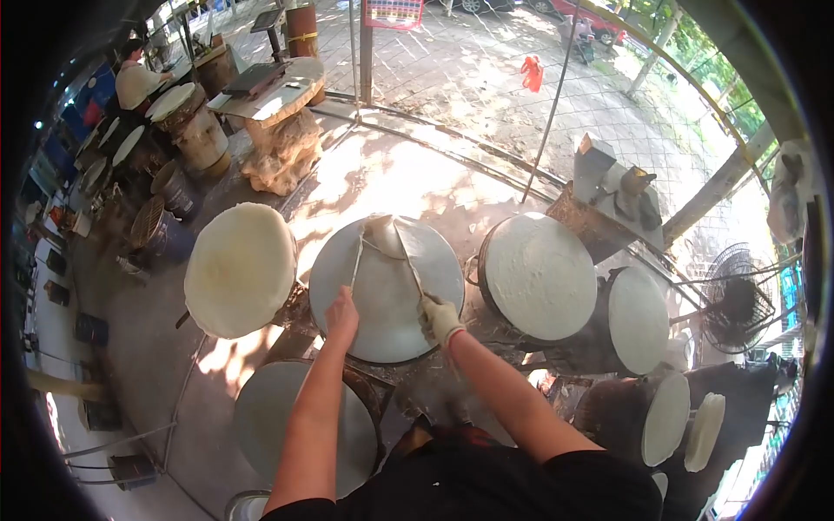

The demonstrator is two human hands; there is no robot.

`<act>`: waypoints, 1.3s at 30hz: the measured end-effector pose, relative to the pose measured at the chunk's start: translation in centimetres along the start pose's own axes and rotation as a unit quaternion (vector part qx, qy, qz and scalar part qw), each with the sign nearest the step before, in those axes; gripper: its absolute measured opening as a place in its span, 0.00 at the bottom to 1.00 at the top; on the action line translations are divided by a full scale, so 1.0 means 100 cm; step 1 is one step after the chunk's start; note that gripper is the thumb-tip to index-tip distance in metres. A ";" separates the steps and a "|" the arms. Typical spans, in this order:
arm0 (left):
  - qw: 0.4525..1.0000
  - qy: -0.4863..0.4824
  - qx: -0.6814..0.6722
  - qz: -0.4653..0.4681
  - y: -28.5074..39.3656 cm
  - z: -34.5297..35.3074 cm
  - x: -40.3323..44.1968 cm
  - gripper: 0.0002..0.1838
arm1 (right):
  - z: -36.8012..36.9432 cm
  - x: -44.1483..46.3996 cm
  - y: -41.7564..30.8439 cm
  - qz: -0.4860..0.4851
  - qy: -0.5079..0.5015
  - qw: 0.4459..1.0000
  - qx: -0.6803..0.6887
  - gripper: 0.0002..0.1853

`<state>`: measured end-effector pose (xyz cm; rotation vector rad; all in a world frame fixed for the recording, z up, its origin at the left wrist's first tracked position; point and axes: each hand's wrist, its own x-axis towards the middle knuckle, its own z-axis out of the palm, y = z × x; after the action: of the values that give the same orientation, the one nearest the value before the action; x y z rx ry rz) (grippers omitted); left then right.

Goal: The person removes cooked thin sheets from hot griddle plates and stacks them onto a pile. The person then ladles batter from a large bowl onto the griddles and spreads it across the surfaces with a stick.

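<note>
Bare and closed, my left hand (pixel 343 314) grips a thin stick-like tool (pixel 358 260) over a round grey griddle (pixel 387 304). On my right hand (pixel 440 318) is a pale glove; its fingers are wrapped round a second thin tool (pixel 410 265). Both tools reach to the griddle's far edge, where a pale, folded sheet-like piece (pixel 384 236) lies between their tips. How the tips touch it is too small to tell. Left of this griddle is a round pale flatbread-like sheet (pixel 241 269), and to the right a griddle covered with a whitish layer (pixel 539 276).
Another grey griddle (pixel 291 417) is at the lower left. More pale-covered rounds (pixel 638 319) stand along the right. A wire fence runs across the front. At the far left, a person (pixel 135 82) is beside a round-topped stand (pixel 198 130). A wire fan (pixel 738 297) is at the right.
</note>
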<state>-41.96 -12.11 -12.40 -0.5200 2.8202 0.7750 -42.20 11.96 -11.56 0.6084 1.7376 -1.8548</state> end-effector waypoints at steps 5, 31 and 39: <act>0.998 0.022 0.056 0.002 -0.032 -0.015 -0.005 0.18 | -0.017 0.034 0.053 -0.202 0.204 0.935 -0.209 0.20; 0.978 0.156 0.132 -0.032 -0.122 -0.044 -0.130 0.35 | -0.021 0.026 -0.060 -0.087 -0.083 0.968 -0.221 0.19; 0.987 0.124 0.059 -0.078 -0.090 -0.038 -0.181 0.35 | -0.005 0.036 -0.073 -0.062 -0.207 0.928 -0.305 0.21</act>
<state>-22.13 -16.18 -8.82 -0.8589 2.9770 0.5423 -49.68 12.45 -8.38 -0.1329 1.9326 -1.2703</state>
